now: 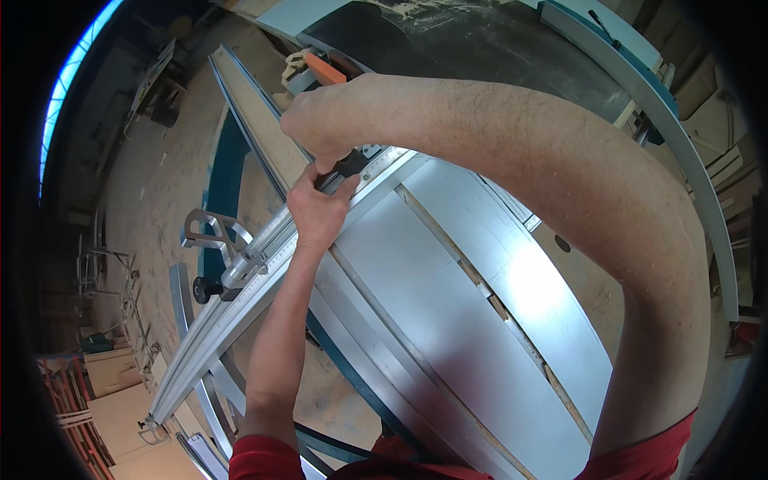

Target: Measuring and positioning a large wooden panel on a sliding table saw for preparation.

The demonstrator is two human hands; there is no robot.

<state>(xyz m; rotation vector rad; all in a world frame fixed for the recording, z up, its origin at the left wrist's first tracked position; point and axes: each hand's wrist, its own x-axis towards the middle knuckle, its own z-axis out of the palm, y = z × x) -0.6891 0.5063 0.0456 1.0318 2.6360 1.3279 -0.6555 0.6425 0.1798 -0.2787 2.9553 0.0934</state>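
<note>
My left hand (320, 210) is closed around the aluminium fence rail (240, 296) of a sliding table saw. Its thumb and fingers straddle a black block-like part (352, 164) on the rail. From the right, my right arm crosses over the table, and my right hand (320, 124) bends down at the far side of that same part. Its fingers are curled and mostly hidden, so what they grip does not show. A printed scale (280, 258) runs along the rail. Nearer me on the rail sits a metal flip stop (214, 232) with a black knob (206, 290).
The silver slotted sliding table (448, 320) spreads below my arms. Behind lies the dark saw table (480, 56), with a long curved-looking fence (680, 136) at right. An orange piece (324, 70) stands beyond my right hand. A long, pale board-like strip (260, 112) extends at left.
</note>
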